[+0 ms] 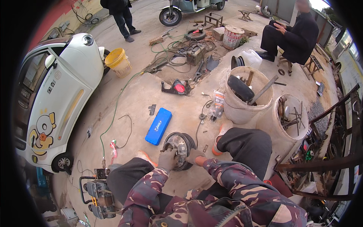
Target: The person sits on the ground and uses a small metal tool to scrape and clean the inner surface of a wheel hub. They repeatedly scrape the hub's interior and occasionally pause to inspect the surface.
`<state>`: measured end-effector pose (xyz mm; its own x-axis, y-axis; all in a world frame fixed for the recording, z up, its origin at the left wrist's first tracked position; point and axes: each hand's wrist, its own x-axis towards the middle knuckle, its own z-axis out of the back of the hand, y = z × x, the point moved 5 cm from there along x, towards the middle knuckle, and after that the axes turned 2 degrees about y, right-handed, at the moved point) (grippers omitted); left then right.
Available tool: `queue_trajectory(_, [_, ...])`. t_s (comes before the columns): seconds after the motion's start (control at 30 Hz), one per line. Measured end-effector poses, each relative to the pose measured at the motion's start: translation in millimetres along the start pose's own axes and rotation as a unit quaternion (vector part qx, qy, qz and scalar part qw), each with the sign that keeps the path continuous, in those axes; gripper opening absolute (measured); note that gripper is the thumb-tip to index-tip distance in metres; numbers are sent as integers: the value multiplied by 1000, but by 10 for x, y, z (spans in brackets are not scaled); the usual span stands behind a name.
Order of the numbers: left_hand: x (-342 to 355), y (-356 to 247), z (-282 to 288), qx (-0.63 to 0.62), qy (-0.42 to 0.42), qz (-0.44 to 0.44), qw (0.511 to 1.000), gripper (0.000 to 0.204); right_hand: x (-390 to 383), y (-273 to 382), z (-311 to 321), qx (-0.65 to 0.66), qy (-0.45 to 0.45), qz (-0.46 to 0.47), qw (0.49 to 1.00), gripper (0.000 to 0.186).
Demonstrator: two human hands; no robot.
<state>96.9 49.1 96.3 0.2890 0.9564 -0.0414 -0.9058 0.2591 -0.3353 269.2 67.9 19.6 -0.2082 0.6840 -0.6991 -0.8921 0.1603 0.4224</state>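
Note:
A small metal wheel hub (180,145) with a dark rim lies on the concrete between my feet. My left hand (167,159), in a grey glove, is closed at the near left side of the hub; what its fingers hold is too small to tell. At the near right edge, my right hand (194,156), gloved too, curls its fingers round the rim. Just beyond the hub, to the left, lies a closed blue case (158,126). A dark cable (200,125) runs on the ground to the right of the hub.
Two white buckets (236,111) of scrap parts stand at the right, near a rusty metal frame (325,165). A compressor (102,196) sits by my left leg. Beyond are a white vehicle (72,72), a yellow bucket (118,62), tangled hoses (177,47) and a seated person (297,38).

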Motion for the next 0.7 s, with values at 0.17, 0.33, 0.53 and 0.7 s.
queue_trajectory(0.17, [-36,98,-108,22,35,-4,999,21,-30,8,27,6,19,2,1000,67])
queue_trajectory(0.33, [-89,295,-488,-217,154,225,937,31,-81,39,83,4,16,-2,1000,70])
queue_trajectory(0.53, [-58,230,-346,-156,111,212,958,34,-66,57,108,7,13,-12,1000,79])
queue_trajectory(0.7, [-107,3,-94,-38,52,20,998,37,-68,51,99,8,27,-17,999,69])
